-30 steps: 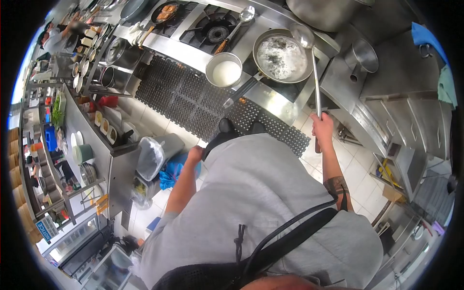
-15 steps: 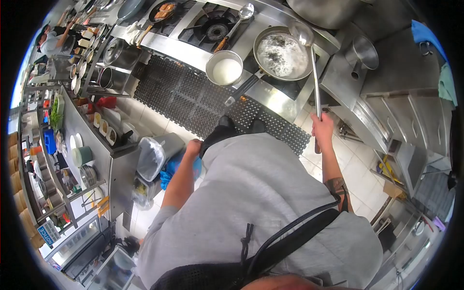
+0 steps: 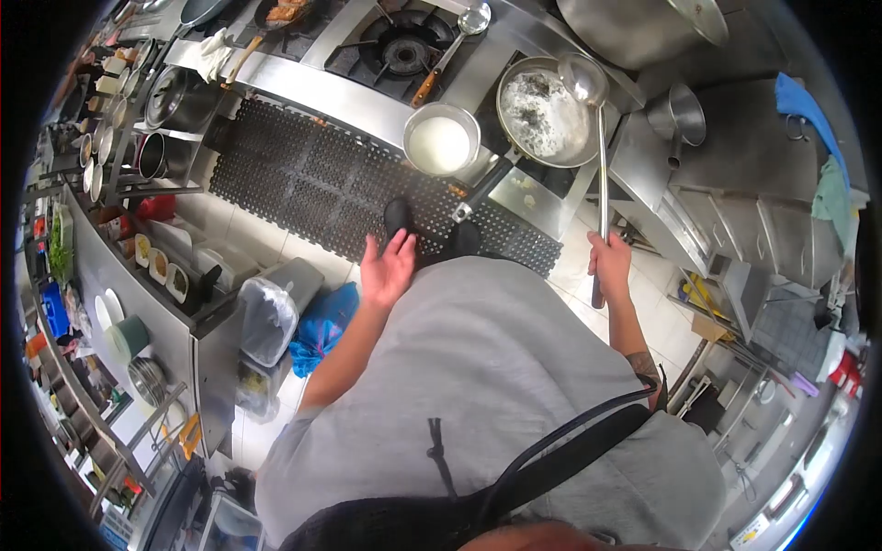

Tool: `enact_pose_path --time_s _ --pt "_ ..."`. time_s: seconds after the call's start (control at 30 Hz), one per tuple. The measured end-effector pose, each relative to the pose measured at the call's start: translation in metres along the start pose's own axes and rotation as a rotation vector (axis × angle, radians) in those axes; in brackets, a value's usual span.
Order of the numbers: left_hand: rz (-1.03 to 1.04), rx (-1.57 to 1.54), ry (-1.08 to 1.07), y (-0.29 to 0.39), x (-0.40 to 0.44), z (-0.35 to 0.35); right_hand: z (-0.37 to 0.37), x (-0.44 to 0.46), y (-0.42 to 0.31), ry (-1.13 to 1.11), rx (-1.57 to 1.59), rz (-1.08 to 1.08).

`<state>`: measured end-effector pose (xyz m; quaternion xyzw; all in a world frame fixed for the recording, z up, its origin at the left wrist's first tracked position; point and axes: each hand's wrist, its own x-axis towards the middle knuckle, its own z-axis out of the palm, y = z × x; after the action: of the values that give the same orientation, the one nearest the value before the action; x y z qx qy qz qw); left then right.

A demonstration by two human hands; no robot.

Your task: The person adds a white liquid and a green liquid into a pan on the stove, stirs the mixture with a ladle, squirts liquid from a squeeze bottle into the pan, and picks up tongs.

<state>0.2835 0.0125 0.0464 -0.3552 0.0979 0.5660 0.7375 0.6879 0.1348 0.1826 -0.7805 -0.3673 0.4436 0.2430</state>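
My right hand (image 3: 612, 266) is closed around the handle end of a long metal ladle (image 3: 603, 188). The ladle's bowl lies over the right rim of a frying pan (image 3: 548, 115), whose inside is coated with a whitish, frothy layer and dark patches. In front of my body my left hand (image 3: 388, 269) is held with its fingers apart and nothing in it. Between the hands and the stove, a metal pot (image 3: 441, 140) of white liquid stands at the stove's front edge, left of the pan's black handle (image 3: 487, 186).
A second ladle (image 3: 450, 55) with a wooden handle lies beside a gas burner (image 3: 404, 55). Another pan (image 3: 281, 13) holds browned food. A conical strainer (image 3: 678, 118) sits at the right. Bins (image 3: 276, 308) and a blue bag (image 3: 328, 323) stand to my left. A perforated mat (image 3: 303, 179) covers the floor.
My left hand has risen and opened, from a closed shape at my side to spread fingers. My right hand keeps its hold on the ladle. The view has shifted slightly.
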Motion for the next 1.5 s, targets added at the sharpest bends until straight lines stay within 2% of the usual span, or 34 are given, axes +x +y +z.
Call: enact_pose_path --time_s 0.07,0.13,0.2,0.27,0.3,0.37,0.47,0.53,0.57,0.63,0.77,0.97,1.3,1.4,1.47,1.5 --pt "-0.076 -0.062 0.003 0.023 -0.024 0.009 0.012 -0.003 -0.008 0.009 0.012 -0.012" --pt "-0.191 0.122 -0.203 0.049 -0.037 0.009 0.023 -0.008 -0.012 0.029 0.037 -0.005" --pt "-0.227 0.241 -0.182 0.070 -0.022 0.027 0.037 -0.017 -0.018 0.063 0.059 0.011" --pt "-0.002 0.755 0.066 0.081 0.020 0.043 0.048 -0.030 -0.019 0.101 0.089 0.034" --pt "0.080 0.982 0.148 0.058 0.032 0.085 0.053 -0.034 -0.020 0.110 0.103 0.047" --pt "0.127 1.251 0.192 0.052 0.088 0.099 0.057 -0.043 -0.019 0.136 0.133 0.065" --pt "0.214 1.400 0.213 0.041 0.138 0.119 0.065 -0.058 -0.018 0.143 0.135 0.069" --pt "0.349 1.549 0.254 0.040 0.147 0.124 0.069 -0.069 -0.016 0.224 0.122 0.077" --pt "0.371 1.550 0.262 0.044 0.151 0.123 0.071 -0.072 -0.012 0.237 0.126 0.074" --pt "0.285 1.437 0.250 0.054 0.156 0.117 0.072 -0.072 0.006 0.236 0.150 0.061" --pt "0.193 1.461 0.224 0.071 0.145 0.128 0.088 -0.071 0.016 0.237 0.229 0.061" --pt "0.177 1.365 0.223 0.072 0.142 0.127 0.099 -0.057 0.017 0.217 0.331 0.058" --pt "0.275 1.403 0.270 0.050 0.096 0.122 0.064 -0.029 0.020 0.132 0.321 -0.006" --pt "0.323 1.331 0.255 0.033 0.089 0.118 0.046 -0.015 0.029 0.081 0.297 -0.037" --pt "0.430 1.216 0.230 0.024 0.086 0.117 0.029 -0.008 0.033 0.050 0.289 -0.051" --pt "0.493 1.254 0.284 0.012 0.075 0.128 0.021 -0.005 0.033 0.030 0.274 -0.055"
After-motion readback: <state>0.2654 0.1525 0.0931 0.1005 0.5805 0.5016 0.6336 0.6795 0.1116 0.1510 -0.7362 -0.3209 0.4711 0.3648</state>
